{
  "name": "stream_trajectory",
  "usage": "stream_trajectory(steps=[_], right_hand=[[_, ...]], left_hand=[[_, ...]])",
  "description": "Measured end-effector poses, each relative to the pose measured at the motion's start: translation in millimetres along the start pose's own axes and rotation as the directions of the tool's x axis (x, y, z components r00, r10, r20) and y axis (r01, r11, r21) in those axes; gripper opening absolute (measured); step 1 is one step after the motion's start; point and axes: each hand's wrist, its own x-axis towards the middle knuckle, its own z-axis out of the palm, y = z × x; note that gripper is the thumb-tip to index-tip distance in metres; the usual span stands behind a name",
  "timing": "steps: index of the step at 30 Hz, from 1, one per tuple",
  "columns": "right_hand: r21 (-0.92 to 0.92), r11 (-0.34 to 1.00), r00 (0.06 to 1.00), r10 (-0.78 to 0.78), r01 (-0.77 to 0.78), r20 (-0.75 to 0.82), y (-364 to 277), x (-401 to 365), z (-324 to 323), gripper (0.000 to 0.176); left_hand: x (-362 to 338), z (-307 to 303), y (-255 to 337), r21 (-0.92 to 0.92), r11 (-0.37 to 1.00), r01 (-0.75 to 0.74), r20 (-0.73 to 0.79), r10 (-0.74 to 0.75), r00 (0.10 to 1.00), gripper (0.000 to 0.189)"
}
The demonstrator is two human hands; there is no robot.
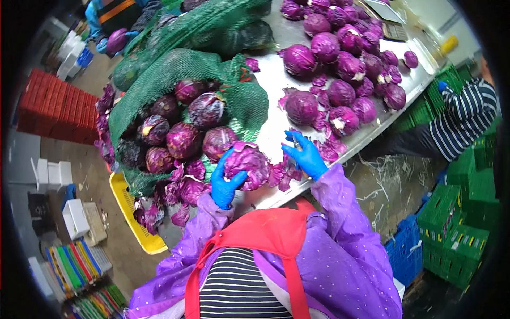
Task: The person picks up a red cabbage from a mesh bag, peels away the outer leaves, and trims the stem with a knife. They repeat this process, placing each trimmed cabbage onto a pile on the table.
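My left hand [225, 183], in a blue glove, grips a purple cabbage [249, 166] at the near edge of the metal table [268, 199]. Its thumb and fingers press against the cabbage's left side. To the right of that cabbage, apart from it, is my blue-gloved right hand [308, 155]. A small greyish object shows between its fingers, too small to name. Loose purple leaves [287, 173] lie between my hands. On the left, an open green mesh sack [175, 66] holds several darker cabbages [183, 139]. Several bright purple cabbages [340, 93] are piled at the right.
A yellow crate [133, 215] stands below the table's left side, near stacked red crates [58, 106]. Green crates [451, 234] and a blue crate [405, 250] are at right. A person in a striped top [462, 119] bends there. Another person's hands hold a cabbage [117, 41] at the far left.
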Motion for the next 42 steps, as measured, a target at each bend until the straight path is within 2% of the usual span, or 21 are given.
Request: stream_trajectory(steps=[1,2,3,5,6,9,10,13,15,17,18,21,22,25,27,28,31,34,37,38,42], right_hand=[[0.006,1.000,0.999,-0.007,0.006,0.050,-17.2,-13.8,2.6,0.062],[-0.122,0.985,0.991,-0.110,0.119,0.080,-13.7,-15.3,-0.4,0.061],[0.098,0.965,0.956,-0.255,0.243,0.147,-26.0,31.6,70.1,0.053],[-0.097,0.993,0.964,-0.035,0.063,0.263,-55.3,10.9,60.1,0.045],[-0.088,0.995,0.973,0.062,-0.044,0.222,-48.0,8.7,53.7,0.036],[0.206,0.977,0.998,-0.046,0.053,-0.040,9.5,36.1,39.2,0.031],[0.038,0.998,0.989,-0.036,0.042,-0.143,12.0,40.1,28.0,0.036],[-0.459,0.847,0.890,-0.401,0.268,-0.219,18.4,28.6,25.8,0.040],[-0.170,0.950,0.942,-0.289,0.261,-0.169,17.5,21.3,46.5,0.044],[0.105,0.993,0.997,-0.053,0.048,0.047,-29.1,0.0,67.9,0.039],[-0.019,0.974,0.972,-0.225,0.227,0.064,-27.6,3.8,76.8,0.030],[0.022,1.000,1.000,-0.005,0.004,0.009,-35.4,2.3,78.4,0.024],[0.067,0.997,0.999,-0.037,0.038,-0.019,-29.9,3.2,80.6,0.019],[0.118,0.993,0.973,0.047,-0.020,-0.227,-7.1,14.2,63.3,0.017],[0.002,0.995,0.971,0.093,-0.095,-0.221,17.9,13.9,45.0,0.016],[-0.195,0.978,0.988,0.045,-0.075,-0.150,21.2,12.3,40.8,0.025],[-0.163,0.892,0.901,-0.432,0.422,-0.032,-8.6,-1.5,66.5,0.041],[-0.186,0.875,0.892,-0.422,0.448,0.163,-33.3,7.6,85.2,0.057],[-0.053,0.977,0.950,-0.185,0.204,0.253,-50.3,19.9,88.5,0.059],[0.085,0.994,0.960,-0.084,0.063,0.266,-55.3,17.2,89.2,0.053],[-0.086,0.968,0.956,-0.214,0.235,0.200,-43.6,20.6,84.2,0.034]], left_hand=[[-2.5,13.0,-2.8,0.006,1.000,-0.020,0.024,0.020,1.000,0.068],[-1.4,22.3,-8.2,0.098,0.991,-0.088,0.073,0.081,0.994,0.067],[30.4,-44.1,29.9,0.279,0.939,-0.203,0.139,0.169,0.976,0.067],[21.4,-27.2,21.2,0.276,0.937,-0.216,0.231,0.153,0.961,0.068],[15.7,-18.9,20.6,0.080,0.995,-0.052,0.242,0.031,0.970,0.067],[11.0,-23.2,10.4,-0.124,0.991,0.045,0.230,-0.015,0.973,0.068],[7.5,-19.3,14.4,-0.174,0.984,0.042,0.173,-0.011,0.985,0.067],[11.1,-23.2,8.8,-0.404,0.915,0.003,0.062,0.024,0.998,0.068],[12.8,-25.3,8.5,-0.362,0.932,-0.028,0.030,0.042,0.999,0.068],[14.2,-24.4,15.2,-0.254,0.966,-0.057,0.026,0.066,0.997,0.068],[14.2,-21.8,21.4,-0.229,0.971,-0.063,0.033,0.072,0.997,0.065],[14.7,-25.1,24.1,-0.105,0.989,-0.107,0.034,0.111,0.993,0.061],[13.9,-25.6,21.5,-0.079,0.988,-0.133,0.028,0.136,0.990,0.059],[6.3,-31.0,-3.6,-0.183,0.982,-0.042,-0.174,0.009,0.985,0.057],[9.2,-28.5,-12.6,-0.465,0.879,-0.107,-0.305,-0.045,0.951,0.046],[12.2,-30.9,-13.9,-0.581,0.809,-0.090,-0.303,-0.112,0.946,0.045],[11.7,-34.1,-21.1,-0.762,0.645,-0.061,-0.252,-0.209,0.945,0.046],[13.4,-29.0,-16.3,-0.796,0.600,0.083,-0.093,-0.256,0.962,0.050],[14.7,-20.0,-8.0,-0.709,0.699,0.092,-0.070,-0.199,0.977,0.055],[14.6,-18.3,-3.4,-0.698,0.710,0.088,-0.065,-0.185,0.981,0.061],[13.7,-19.7,2.3,-0.500,0.865,-0.035,-0.241,-0.100,0.965,0.065]])
